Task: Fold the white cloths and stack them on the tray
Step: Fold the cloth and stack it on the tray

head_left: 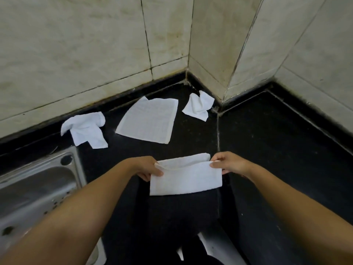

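Observation:
A white cloth (186,176), folded in half, lies on the black counter in front of me. My left hand (148,167) pinches its upper left corner. My right hand (228,162) pinches its upper right corner, lifting the top layer a little. Three more white cloths lie farther back: a crumpled one (86,130) at the left, a mostly flat one (148,120) in the middle, and a crumpled one (198,106) near the wall corner. No tray shows in view.
A steel sink (34,190) is set into the counter at the left. Pale tiled walls (95,54) close the back and right, with a jutting corner (222,92). The black counter (277,150) stretches to the right.

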Action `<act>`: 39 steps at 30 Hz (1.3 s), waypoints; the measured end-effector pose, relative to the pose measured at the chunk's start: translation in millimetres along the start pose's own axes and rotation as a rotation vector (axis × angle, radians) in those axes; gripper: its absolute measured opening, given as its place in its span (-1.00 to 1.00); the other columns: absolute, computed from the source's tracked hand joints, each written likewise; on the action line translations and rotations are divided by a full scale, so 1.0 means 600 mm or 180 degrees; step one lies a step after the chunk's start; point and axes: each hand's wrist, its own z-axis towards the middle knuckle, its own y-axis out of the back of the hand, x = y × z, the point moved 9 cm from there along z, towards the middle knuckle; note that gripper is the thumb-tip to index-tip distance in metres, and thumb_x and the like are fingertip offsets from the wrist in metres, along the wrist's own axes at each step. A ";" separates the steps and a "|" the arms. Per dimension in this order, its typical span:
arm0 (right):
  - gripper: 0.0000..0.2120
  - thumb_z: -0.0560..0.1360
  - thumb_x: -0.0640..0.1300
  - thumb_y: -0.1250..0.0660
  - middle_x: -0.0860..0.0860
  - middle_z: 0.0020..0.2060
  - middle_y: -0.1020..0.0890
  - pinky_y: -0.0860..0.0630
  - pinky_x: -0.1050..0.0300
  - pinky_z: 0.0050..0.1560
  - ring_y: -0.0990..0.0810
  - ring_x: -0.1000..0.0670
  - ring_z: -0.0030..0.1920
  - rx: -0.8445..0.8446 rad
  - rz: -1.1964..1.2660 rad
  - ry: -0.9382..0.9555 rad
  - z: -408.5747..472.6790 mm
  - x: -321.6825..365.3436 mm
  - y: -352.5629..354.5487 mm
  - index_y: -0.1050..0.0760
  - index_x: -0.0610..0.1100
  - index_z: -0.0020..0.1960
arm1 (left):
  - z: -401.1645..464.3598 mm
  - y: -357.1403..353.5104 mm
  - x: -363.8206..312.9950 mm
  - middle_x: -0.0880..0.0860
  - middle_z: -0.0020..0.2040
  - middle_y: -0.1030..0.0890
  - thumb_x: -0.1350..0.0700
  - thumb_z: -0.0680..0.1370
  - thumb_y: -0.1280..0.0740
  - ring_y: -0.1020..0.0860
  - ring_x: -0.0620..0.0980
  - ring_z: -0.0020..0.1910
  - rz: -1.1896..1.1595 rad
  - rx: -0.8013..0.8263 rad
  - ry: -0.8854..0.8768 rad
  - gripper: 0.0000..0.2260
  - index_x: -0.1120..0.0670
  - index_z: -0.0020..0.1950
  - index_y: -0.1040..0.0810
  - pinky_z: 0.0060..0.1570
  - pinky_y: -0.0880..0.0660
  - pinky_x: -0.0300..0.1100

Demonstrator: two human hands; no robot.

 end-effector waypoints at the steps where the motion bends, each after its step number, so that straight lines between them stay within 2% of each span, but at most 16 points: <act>1: -0.91 0.52 -0.17 -0.34 -0.01 -0.11 -0.60 -0.49 0.22 -0.09 -0.58 0.06 -0.08 -0.0171 -0.0066 0.0171 0.010 0.011 0.003 -0.57 -0.17 -0.04 | 0.002 0.008 0.000 0.01 -0.06 -0.59 0.10 0.53 -0.36 -0.57 -0.04 -0.04 0.0054 -0.0124 -0.0056 -0.73 0.13 0.21 -0.53 0.01 -0.57 -0.14; 3: -0.91 0.50 -0.18 -0.36 0.01 -0.12 -0.56 -0.41 0.18 -0.01 -0.52 0.08 -0.08 -0.0497 -0.0499 0.0534 0.029 0.031 0.004 -0.54 -0.08 -0.19 | 0.004 0.027 -0.007 0.02 -0.02 -0.55 0.12 0.52 -0.35 -0.51 -0.05 -0.05 0.0437 -0.0527 -0.0232 -0.80 0.13 0.12 -0.57 -0.10 -0.48 -0.21; 4: -0.88 0.49 -0.18 -0.35 0.02 -0.05 -0.53 -0.38 0.18 0.06 -0.49 0.07 -0.01 -0.0646 -0.0812 0.0643 0.040 0.035 0.001 -0.51 -0.04 -0.21 | 0.004 0.037 -0.011 0.05 0.02 -0.54 0.13 0.51 -0.35 -0.49 -0.04 -0.05 0.0701 -0.0821 -0.0319 -0.82 0.13 0.09 -0.56 -0.10 -0.44 -0.22; 6: -0.94 0.51 -0.18 -0.30 -0.01 0.12 -0.48 -0.33 0.20 0.20 -0.42 0.01 0.18 -0.0941 -0.1340 0.0661 0.054 0.041 -0.002 -0.52 -0.06 -0.13 | 0.000 0.050 -0.018 0.09 0.11 -0.49 0.13 0.51 -0.33 -0.47 0.01 0.03 0.1073 -0.1380 -0.0448 -0.80 0.13 0.12 -0.52 -0.03 -0.43 -0.18; 8: -0.87 0.53 -0.16 -0.26 -0.01 0.21 -0.45 -0.32 0.14 0.28 -0.34 -0.05 0.29 -0.1145 -0.1629 0.0552 0.061 0.042 -0.001 -0.55 -0.12 0.03 | -0.003 0.050 -0.024 0.09 0.17 -0.42 0.13 0.53 -0.30 -0.43 0.04 0.14 0.1263 -0.1733 -0.0560 -0.79 0.13 0.14 -0.51 0.06 -0.46 -0.12; 12: -0.78 0.54 -0.13 -0.22 -0.08 0.20 -0.45 -0.35 0.06 0.29 -0.32 -0.11 0.30 -0.1164 -0.1839 0.0376 0.063 0.047 0.000 -0.52 -0.12 0.15 | -0.005 0.045 -0.038 0.07 0.18 -0.39 0.14 0.55 -0.25 -0.39 0.04 0.17 0.1648 -0.1997 -0.0690 -0.82 0.11 0.12 -0.50 0.08 -0.45 -0.09; 16: -0.82 0.52 -0.16 -0.22 -0.09 0.17 -0.41 -0.39 0.07 0.22 -0.35 -0.11 0.24 -0.1223 -0.1846 0.0308 0.064 0.042 0.001 -0.50 -0.14 0.09 | -0.006 0.045 -0.041 0.08 0.12 -0.48 0.17 0.55 -0.20 -0.43 0.06 0.13 0.1739 -0.1973 -0.0487 -0.83 0.09 0.13 -0.43 0.09 -0.36 -0.08; 18: -0.87 0.51 -0.20 -0.22 -0.10 0.14 -0.40 -0.45 0.06 0.14 -0.44 -0.12 0.12 -0.1260 -0.1748 0.0268 0.066 0.039 -0.001 -0.48 -0.17 0.03 | -0.008 0.041 -0.041 0.09 0.12 -0.51 0.21 0.55 -0.17 -0.45 0.08 0.12 0.1669 -0.1942 -0.0415 -0.79 0.10 0.18 -0.39 0.07 -0.34 -0.07; 20: -0.93 0.50 -0.22 -0.22 -0.11 0.09 -0.40 -0.48 0.07 0.03 -0.49 -0.11 -0.03 -0.1249 -0.1531 0.0166 0.066 0.036 -0.002 -0.43 -0.16 -0.03 | -0.008 0.037 -0.040 0.10 0.14 -0.52 0.23 0.55 -0.15 -0.45 0.09 0.14 0.1718 -0.1869 -0.0392 -0.76 0.10 0.20 -0.41 0.13 -0.35 -0.05; 23: -0.97 0.50 -0.19 -0.24 -0.08 -0.01 -0.45 -0.40 0.20 -0.20 -0.46 -0.01 -0.16 -0.1160 -0.1158 0.0076 0.064 0.036 -0.001 -0.39 -0.12 -0.09 | -0.017 0.039 -0.034 0.09 0.14 -0.49 0.21 0.56 -0.15 -0.44 0.07 0.16 0.1689 -0.1822 -0.0357 -0.77 0.08 0.15 -0.51 0.15 -0.38 -0.06; 25: -0.92 0.49 -0.17 -0.28 -0.04 -0.14 -0.48 -0.36 0.23 -0.30 -0.44 0.03 -0.22 -0.1058 -0.0894 0.0093 0.060 0.039 0.002 -0.38 -0.11 -0.14 | -0.028 0.046 -0.031 0.07 0.08 -0.46 0.18 0.55 -0.18 -0.43 0.05 0.12 0.1482 -0.1863 -0.0427 -0.82 0.08 0.07 -0.53 0.08 -0.40 -0.11; 28: -0.85 0.48 -0.17 -0.31 0.01 -0.27 -0.45 -0.36 0.21 -0.28 -0.43 0.04 -0.25 -0.0990 -0.0532 0.0178 0.049 0.051 0.014 -0.36 -0.08 -0.21 | -0.045 0.061 -0.028 0.01 -0.08 -0.47 0.17 0.52 -0.26 -0.47 -0.03 -0.10 0.0550 -0.1776 -0.0681 -0.95 0.05 -0.13 -0.46 -0.19 -0.40 -0.24; 31: -0.85 0.47 -0.22 -0.31 -0.02 -0.28 -0.46 -0.37 0.14 -0.21 -0.42 0.03 -0.26 -0.1046 -0.0011 0.0433 0.028 0.074 0.039 -0.38 -0.09 -0.23 | -0.070 0.078 -0.038 -0.03 -0.23 -0.47 0.20 0.50 -0.35 -0.43 -0.07 -0.24 -0.0199 -0.1713 -0.0960 -0.86 0.05 -0.20 -0.42 -0.32 -0.34 -0.28; 34: -0.87 0.46 -0.25 -0.33 -0.01 -0.27 -0.47 -0.37 0.16 -0.19 -0.43 0.04 -0.24 -0.1263 0.0363 0.0725 0.003 0.097 0.068 -0.43 -0.09 -0.20 | -0.095 0.097 -0.053 -0.01 -0.21 -0.49 0.21 0.50 -0.38 -0.45 -0.06 -0.21 -0.0770 -0.1858 -0.1160 -0.90 0.10 -0.11 -0.46 -0.24 -0.39 -0.26; 37: -0.89 0.49 -0.18 -0.35 -0.02 -0.28 -0.48 -0.40 0.11 -0.14 -0.44 -0.01 -0.21 -0.1307 0.0727 0.0939 -0.010 0.114 0.081 -0.47 -0.06 -0.20 | -0.112 0.094 -0.076 0.05 -0.07 -0.58 0.23 0.53 -0.34 -0.55 -0.01 -0.06 -0.1735 -0.1452 -0.1359 -0.92 0.12 0.02 -0.54 0.01 -0.51 -0.11; 39: -0.91 0.51 -0.13 -0.33 -0.03 -0.24 -0.51 -0.42 0.06 -0.10 -0.47 -0.01 -0.18 -0.1335 0.0697 0.0963 -0.017 0.119 0.085 -0.46 -0.05 -0.17 | -0.123 0.083 -0.092 0.05 -0.05 -0.61 0.24 0.55 -0.32 -0.57 -0.03 -0.05 -0.1890 -0.1110 -0.1372 -0.93 0.13 0.01 -0.55 -0.01 -0.53 -0.17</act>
